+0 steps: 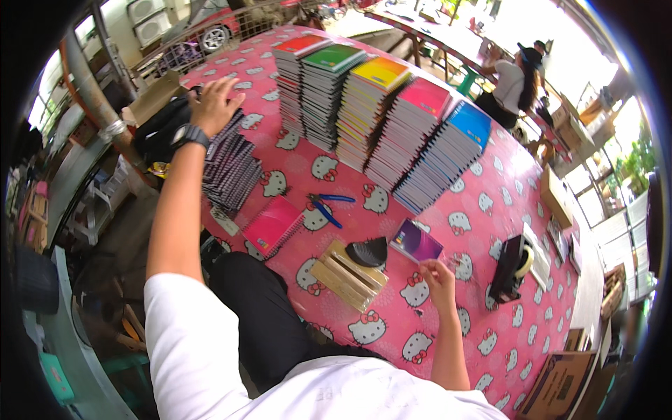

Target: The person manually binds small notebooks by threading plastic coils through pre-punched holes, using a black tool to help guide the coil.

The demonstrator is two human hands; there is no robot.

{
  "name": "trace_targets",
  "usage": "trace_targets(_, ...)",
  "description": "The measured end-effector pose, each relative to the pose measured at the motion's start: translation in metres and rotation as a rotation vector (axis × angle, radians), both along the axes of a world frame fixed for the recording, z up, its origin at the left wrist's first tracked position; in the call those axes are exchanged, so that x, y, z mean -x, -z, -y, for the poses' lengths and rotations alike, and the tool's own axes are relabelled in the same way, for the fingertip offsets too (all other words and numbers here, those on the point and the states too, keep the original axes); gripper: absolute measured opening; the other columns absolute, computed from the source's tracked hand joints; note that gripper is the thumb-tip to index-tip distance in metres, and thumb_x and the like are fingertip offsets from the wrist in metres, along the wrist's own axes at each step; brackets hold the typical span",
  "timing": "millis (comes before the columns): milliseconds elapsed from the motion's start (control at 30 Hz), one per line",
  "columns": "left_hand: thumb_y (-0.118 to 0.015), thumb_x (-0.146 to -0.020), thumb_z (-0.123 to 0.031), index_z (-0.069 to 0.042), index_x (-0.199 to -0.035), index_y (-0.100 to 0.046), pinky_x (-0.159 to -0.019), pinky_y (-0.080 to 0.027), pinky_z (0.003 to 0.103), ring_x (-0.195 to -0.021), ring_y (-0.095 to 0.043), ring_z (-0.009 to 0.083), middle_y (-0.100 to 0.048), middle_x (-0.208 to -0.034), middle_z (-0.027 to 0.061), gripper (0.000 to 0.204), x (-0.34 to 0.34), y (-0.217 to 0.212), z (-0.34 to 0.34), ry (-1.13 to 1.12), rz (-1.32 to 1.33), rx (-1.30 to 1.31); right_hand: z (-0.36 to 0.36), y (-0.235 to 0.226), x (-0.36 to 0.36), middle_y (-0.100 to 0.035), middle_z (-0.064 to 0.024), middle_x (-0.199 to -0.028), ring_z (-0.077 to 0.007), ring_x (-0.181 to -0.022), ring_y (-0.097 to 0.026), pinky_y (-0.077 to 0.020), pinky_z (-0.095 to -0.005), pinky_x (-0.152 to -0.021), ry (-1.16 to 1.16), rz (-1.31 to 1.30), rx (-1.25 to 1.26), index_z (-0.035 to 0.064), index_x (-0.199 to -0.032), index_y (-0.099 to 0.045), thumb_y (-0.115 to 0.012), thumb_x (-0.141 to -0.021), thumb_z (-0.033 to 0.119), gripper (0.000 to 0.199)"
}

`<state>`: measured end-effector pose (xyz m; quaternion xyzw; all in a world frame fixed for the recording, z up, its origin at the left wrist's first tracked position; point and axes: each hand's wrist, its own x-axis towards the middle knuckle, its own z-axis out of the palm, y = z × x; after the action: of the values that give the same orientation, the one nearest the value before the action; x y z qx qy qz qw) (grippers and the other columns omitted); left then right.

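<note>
My left hand is stretched out with its fingers apart over the top of a tall stack of dark spiral notebooks. Whether the palm touches the top one, I cannot tell. My right hand is in a pinch beside the lower right corner of a small purple notebook lying flat; anything between its fingertips is too small to make out. To the left a pink spiral notebook lies on the table, with blue-handled cutting pliers close by. Between the two notebooks sits a dark curved block on brown wrapped bars.
Tall spiral notebook stacks topped in red, green, yellow, pink and blue stand across the table's far side. A black tape dispenser is at right. Beyond, a person sits at another table.
</note>
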<state>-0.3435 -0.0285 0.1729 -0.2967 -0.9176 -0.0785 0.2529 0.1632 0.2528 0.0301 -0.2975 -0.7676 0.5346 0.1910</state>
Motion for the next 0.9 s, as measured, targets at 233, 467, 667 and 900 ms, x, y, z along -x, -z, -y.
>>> trace_targets(233,-0.079,-0.054,-0.056,-0.031,-0.147,-0.019,-0.102,-0.016,0.071,-0.139,-0.016,0.0435,-0.013,-0.156,0.0082,0.114,0.018,0.020,0.081,-0.150,0.480,0.105,-0.029,0.020,0.041,-0.062,-0.0094,-0.096,-0.0277,-0.096,-0.057,-0.0491,-0.0366,-0.080,-0.118,0.109,-0.610,0.0059,-0.097,-0.065,-0.073,-0.072,0.011,0.026)
trace_targets(467,-0.075,-0.065,-0.054,-0.028,-0.145,-0.028,-0.101,-0.018,0.071,-0.138,-0.022,0.0365,-0.022,-0.153,0.0091,0.096,-0.051,-0.005,0.044,-0.122,0.103,0.094,-0.027,0.015,0.060,-0.058,-0.0073,-0.101,-0.0276,-0.105,-0.053,-0.0472,-0.0402,-0.087,-0.224,0.389,-0.850,0.0084,-0.100,-0.064,-0.077,-0.067,0.021,0.038)
trace_targets(667,-0.072,-0.076,-0.043,-0.013,-0.131,-0.051,-0.108,-0.027,0.042,-0.133,-0.033,0.0334,-0.034,-0.145,0.0159,0.067,-0.179,-0.006,-0.007,0.536,0.098,-0.344,-0.041,0.012,0.060,-0.059,-0.0042,-0.099,-0.0257,-0.103,-0.054,-0.0482,-0.0393,-0.085,-0.319,0.440,-0.789,0.0122,-0.100,-0.066,-0.077,-0.066,0.025,0.038)
trace_targets(900,-0.073,-0.079,-0.036,-0.011,-0.121,-0.058,-0.098,-0.038,0.039,-0.122,-0.045,0.0263,-0.046,-0.133,0.0150,0.052,-0.244,0.073,-0.033,0.531,0.633,-0.816,-0.050,0.016,0.058,-0.061,-0.0065,-0.094,-0.0277,-0.093,-0.059,-0.0485,-0.0401,-0.079,-0.365,0.314,-0.814,0.0121,-0.098,-0.067,-0.075,-0.071,0.021,0.030)
